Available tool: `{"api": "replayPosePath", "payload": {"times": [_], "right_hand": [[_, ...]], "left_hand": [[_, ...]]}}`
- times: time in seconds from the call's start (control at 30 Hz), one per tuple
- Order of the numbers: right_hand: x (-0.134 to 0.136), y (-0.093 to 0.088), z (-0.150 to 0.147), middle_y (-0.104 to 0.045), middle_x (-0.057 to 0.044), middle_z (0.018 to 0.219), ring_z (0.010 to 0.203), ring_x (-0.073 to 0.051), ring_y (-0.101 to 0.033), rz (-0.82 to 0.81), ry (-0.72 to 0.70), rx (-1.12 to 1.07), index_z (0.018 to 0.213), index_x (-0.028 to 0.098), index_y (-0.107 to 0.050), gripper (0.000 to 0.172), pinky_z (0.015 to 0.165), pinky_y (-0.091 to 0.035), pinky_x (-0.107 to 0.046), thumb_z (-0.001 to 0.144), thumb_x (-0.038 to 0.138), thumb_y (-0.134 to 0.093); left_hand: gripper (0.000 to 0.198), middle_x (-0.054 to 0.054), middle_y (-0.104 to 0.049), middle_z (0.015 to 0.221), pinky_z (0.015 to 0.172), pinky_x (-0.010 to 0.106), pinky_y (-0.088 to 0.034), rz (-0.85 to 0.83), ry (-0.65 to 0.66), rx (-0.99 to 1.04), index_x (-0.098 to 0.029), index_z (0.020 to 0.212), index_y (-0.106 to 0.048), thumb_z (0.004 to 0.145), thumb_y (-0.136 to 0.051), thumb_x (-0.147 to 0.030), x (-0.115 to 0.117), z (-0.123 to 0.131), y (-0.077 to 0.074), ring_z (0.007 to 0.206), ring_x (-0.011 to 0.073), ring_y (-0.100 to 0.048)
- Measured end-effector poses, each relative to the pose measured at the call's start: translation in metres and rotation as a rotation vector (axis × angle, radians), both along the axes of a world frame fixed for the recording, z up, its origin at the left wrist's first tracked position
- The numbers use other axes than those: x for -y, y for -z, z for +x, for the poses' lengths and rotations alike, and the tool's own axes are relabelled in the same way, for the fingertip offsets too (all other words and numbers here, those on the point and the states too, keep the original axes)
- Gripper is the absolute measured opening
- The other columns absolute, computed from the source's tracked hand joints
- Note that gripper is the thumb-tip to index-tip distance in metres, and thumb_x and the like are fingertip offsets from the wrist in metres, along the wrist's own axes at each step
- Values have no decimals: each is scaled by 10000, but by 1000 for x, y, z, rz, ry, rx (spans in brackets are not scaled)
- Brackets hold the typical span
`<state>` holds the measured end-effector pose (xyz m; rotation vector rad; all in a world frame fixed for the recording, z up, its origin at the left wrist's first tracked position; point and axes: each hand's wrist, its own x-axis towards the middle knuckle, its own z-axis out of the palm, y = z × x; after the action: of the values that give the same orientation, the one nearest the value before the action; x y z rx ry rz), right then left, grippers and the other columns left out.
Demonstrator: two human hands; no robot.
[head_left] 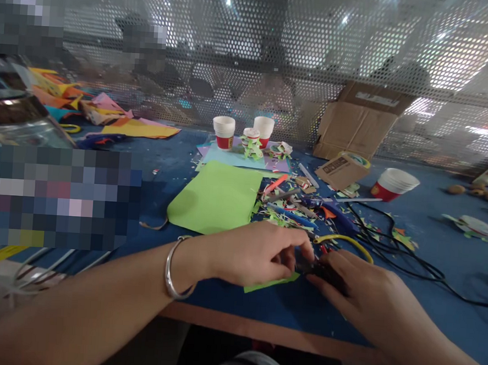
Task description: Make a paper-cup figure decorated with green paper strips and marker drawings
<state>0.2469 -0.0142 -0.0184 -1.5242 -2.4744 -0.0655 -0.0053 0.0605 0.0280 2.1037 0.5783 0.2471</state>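
Observation:
My left hand, with a silver bracelet on its wrist, is over the front of the blue table, fingers curled in. What its fingertips hold, if anything, is hidden. My right hand is wrapped round a dark tool with small red parts near its top; its kind is not clear. The tool's front end lies at my left fingertips. A small piece of green paper shows below my left hand. Beyond that hand lies a larger green sheet.
Paper scraps, a blue tool, a yellow loop and black cables lie beyond my right hand. Paper cups, a tilted cup and a cardboard box stand farther back. Coloured papers lie back left.

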Motion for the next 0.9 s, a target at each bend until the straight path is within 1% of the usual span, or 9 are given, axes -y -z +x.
{"api": "replayPosePath", "payload": {"times": [0.17, 0.3, 0.37, 0.5, 0.57, 0.63, 0.73, 0.8, 0.9], "right_hand": [[0, -8, 0, -693, -22, 752, 617, -204, -698, 52, -39, 11, 863, 246, -626, 230, 534, -451, -307, 1014, 366, -501], [-16, -20, 7, -706, -30, 738, 632, -195, -690, 128, -20, -23, 820, 244, -625, 315, 552, -435, -304, 1037, 402, -461], [-30, -25, 15, -724, -39, 759, 629, -204, -685, 138, 46, -7, 866, 247, -661, 345, 560, -424, -319, 1028, 471, -454], [-64, -30, 35, -725, -60, 764, 597, -237, -633, 130, 295, 118, 820, 247, -646, 354, 514, -326, -325, 941, 556, -522], [-78, -29, 43, -739, -51, 815, 628, -255, -643, 58, 362, 128, 831, 257, -651, 338, 525, -321, -323, 912, 569, -549], [-86, -26, 47, -732, -45, 814, 658, -260, -652, -18, 371, 90, 832, 259, -653, 342, 537, -338, -326, 898, 581, -559], [-92, -19, 51, -705, -41, 772, 652, -255, -644, -35, 367, 43, 853, 249, -634, 312, 553, -364, -336, 895, 553, -579], [-92, -15, 51, -699, -45, 775, 672, -261, -649, -2, 345, 33, 891, 242, -621, 269, 575, -381, -348, 907, 508, -586], [-89, -11, 50, -714, -59, 820, 722, -272, -669, 33, 332, 34, 942, 246, -626, 231, 588, -383, -356, 938, 472, -578]], "left_hand": [[315, 23, -751, 920, 691, 245, -470, 146, 15, -92, -208, 1173, -661, 880, -632, -95, 3, 3, -1, 803, 155, -695], [298, 27, -755, 924, 679, 257, -461, 241, 19, -167, -211, 1154, -671, 882, -619, -101, 4, 2, -6, 820, 175, -692], [248, 34, -752, 943, 670, 268, -449, 288, -2, -205, -210, 1100, -685, 885, -606, -115, 4, 1, -8, 821, 183, -689], [139, 46, -745, 968, 674, 293, -431, 372, -44, -282, -195, 962, -690, 894, -592, -124, 2, -2, -11, 821, 192, -673], [127, 42, -737, 976, 704, 302, -438, 427, -103, -269, -193, 947, -686, 919, -578, -133, -3, -7, -13, 847, 191, -669], [136, 44, -720, 988, 730, 311, -443, 503, -209, -223, -192, 942, -687, 942, -559, -144, -13, -15, -14, 878, 191, -660], [63, 61, -675, 989, 726, 331, -451, 596, -362, -215, -187, 925, -684, 914, -622, -194, -31, -25, -10, 882, 208, -631], [60, 74, -645, 1017, 782, 361, -483, 626, -400, -213, -191, 945, -677, 894, -658, -215, -43, -28, -4, 962, 241, -616], [119, 86, -613, 1062, 894, 420, -503, 628, -395, -195, -196, 1001, -666, 883, -661, -200, -54, -29, 6, 1083, 278, -590]]}}
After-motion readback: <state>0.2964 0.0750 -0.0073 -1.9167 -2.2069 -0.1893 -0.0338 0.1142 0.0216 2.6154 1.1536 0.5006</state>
